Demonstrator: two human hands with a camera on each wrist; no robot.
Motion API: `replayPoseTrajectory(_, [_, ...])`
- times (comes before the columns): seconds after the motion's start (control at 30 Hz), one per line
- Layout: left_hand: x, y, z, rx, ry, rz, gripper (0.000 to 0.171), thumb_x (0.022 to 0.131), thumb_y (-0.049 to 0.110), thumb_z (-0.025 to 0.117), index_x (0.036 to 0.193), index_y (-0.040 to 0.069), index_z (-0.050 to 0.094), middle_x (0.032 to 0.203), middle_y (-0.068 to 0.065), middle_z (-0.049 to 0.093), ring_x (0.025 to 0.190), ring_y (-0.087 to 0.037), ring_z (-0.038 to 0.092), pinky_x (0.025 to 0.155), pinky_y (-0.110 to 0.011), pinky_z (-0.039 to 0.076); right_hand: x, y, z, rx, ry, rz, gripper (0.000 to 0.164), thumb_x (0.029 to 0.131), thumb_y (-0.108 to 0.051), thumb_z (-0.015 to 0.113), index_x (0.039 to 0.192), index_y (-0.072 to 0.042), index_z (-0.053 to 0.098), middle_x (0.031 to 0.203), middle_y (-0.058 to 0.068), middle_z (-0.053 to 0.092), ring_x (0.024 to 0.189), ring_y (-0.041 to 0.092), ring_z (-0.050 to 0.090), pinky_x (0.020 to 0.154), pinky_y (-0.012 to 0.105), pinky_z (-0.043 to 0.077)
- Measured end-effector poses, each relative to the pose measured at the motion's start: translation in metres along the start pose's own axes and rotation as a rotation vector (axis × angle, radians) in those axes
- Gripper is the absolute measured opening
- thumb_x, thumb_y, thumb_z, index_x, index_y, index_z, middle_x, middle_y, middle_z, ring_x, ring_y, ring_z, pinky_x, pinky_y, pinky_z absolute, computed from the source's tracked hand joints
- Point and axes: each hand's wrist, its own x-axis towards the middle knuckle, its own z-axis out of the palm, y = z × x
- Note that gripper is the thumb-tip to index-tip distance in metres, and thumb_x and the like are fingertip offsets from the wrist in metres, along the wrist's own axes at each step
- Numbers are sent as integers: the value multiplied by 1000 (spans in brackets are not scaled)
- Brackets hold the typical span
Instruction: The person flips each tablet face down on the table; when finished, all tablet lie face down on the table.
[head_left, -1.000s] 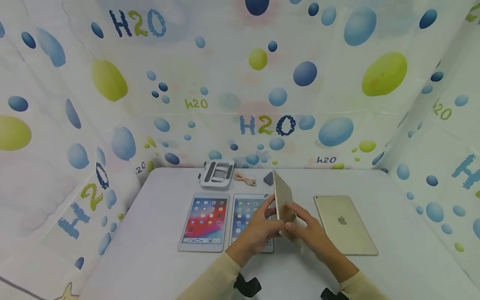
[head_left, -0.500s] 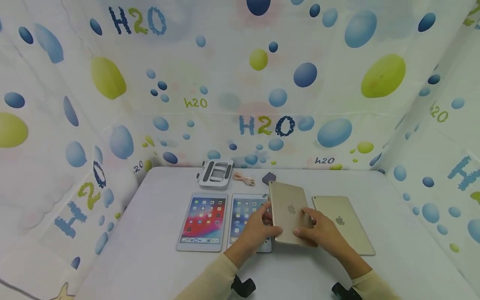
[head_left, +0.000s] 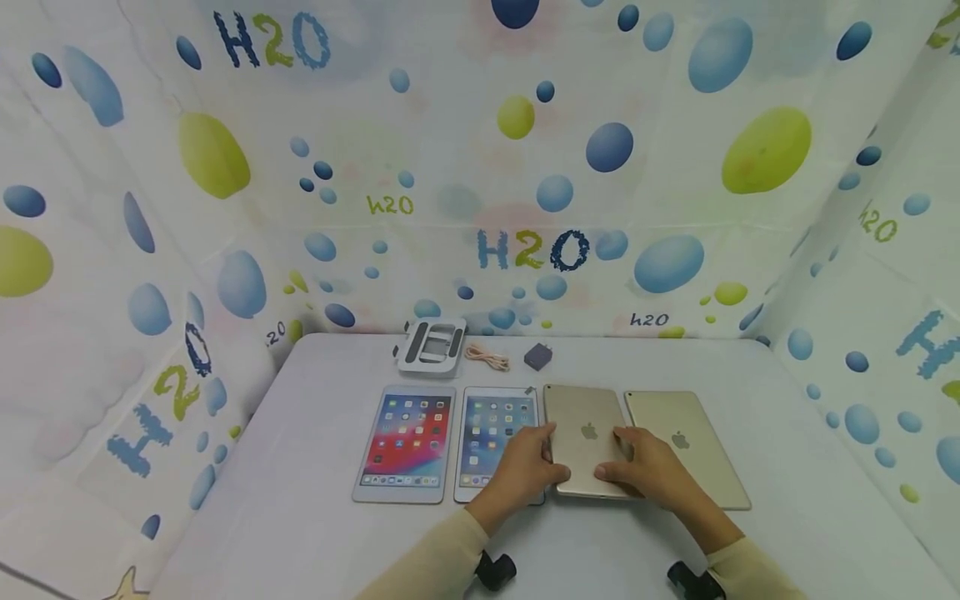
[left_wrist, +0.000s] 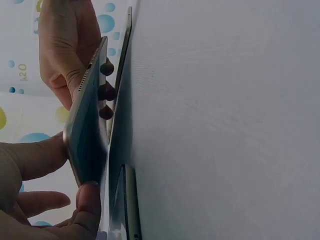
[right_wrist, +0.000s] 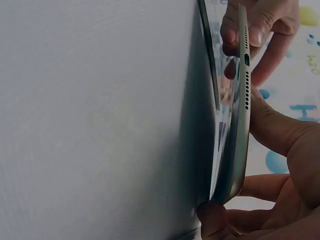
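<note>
Gold tablet (head_left: 588,446), back up, is held above the middle of the white table (head_left: 315,458), between the pale-screened tablet (head_left: 491,425) and the second gold tablet (head_left: 686,454). The left hand (head_left: 519,468) pinches its left edge and the right hand (head_left: 651,468) its right, thumbs on the back, fingertips beneath; taking both long sides probably gives even support and control of the tilt. In the wrist views its near short edge, with port and speaker holes, stands clear of the table; whether the far edge touches, I cannot tell. With the red-and-blue-screened tablet (head_left: 407,437) leftmost, the tablets form a row, perhaps so each can be reached separately. The stand (head_left: 420,346), cable (head_left: 487,358) and dark plug (head_left: 537,357) lie along the table's far edge, likely out of the hands' way. The held tablet's screen faces down and shows only at a glancing angle; the left hand covers part of the pale-screened tablet, and the table's near edge is cut off.
</note>
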Motion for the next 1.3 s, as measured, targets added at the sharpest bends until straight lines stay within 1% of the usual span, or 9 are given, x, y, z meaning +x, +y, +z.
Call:
replayPoseTrajectory(0.1, [1,-1,3,73,-13,-3,72,75,9,87,141,-1,58,99,-10,66,79,-10,55,70,-26,50,2,2,3,-42,-2,9,90,80,-43,85,139,15,50,142,38,49,133,55,45,108,64,40])
replayPoseTrajectory(0.27, [2,2,3,113,-50,-16,65,78,7,83,140,4,61,93,-8,69,69,-11,53,61,-26,45,5,3,4,-134,-4,30,91,77,-47,86,138,13,54,140,39,49,129,57,48,104,66,42])
replayPoseTrajectory(0.37, [1,5,3,137,-59,-9,60,81,8,81,138,5,63,108,-10,73,72,-10,56,62,-25,46,6,1,3,-198,-6,31,90,76,-47,87,137,12,56,140,38,50,126,59,49,102,67,43])
replayPoseTrajectory(0.53, [1,8,1,140,-78,-22,58,86,15,77,140,4,60,97,-8,72,71,-10,57,64,-26,49,7,-1,5,-301,-2,1,86,76,-46,86,132,13,59,137,38,52,119,60,53,98,67,46])
replayPoseTrajectory(0.6, [1,8,1,129,-86,-28,58,88,19,76,141,4,59,92,-7,70,75,-11,59,68,-29,53,7,-1,6,-334,-3,-10,84,77,-45,86,130,14,60,136,38,54,117,58,55,97,66,47])
replayPoseTrajectory(0.73, [-1,10,-1,110,-118,-42,59,91,27,72,143,3,57,108,-12,72,96,-20,68,85,-39,58,6,-2,8,-374,-8,-24,81,77,-45,86,128,14,61,133,38,56,114,56,57,96,64,48])
replayPoseTrajectory(0.93, [0,13,-4,127,-210,-45,63,97,35,64,147,-1,50,133,-21,65,126,-34,61,105,-49,50,5,-4,7,-412,-8,-35,79,78,-46,85,126,11,64,130,36,58,111,52,59,93,62,51])
replayPoseTrajectory(1.17, [-2,15,-6,132,-295,-69,70,99,39,60,153,-2,41,150,-20,52,141,-35,48,114,-50,41,5,-7,7,-425,-4,-26,77,77,-46,86,125,10,65,129,35,59,110,51,59,93,61,51])
replayPoseTrajectory(1.3, [-11,19,-13,115,-320,-46,71,100,40,59,153,-3,41,150,-21,52,141,-36,48,114,-50,41,5,-6,9,-414,2,-12,78,76,-46,86,127,10,64,131,34,58,113,51,58,93,61,51])
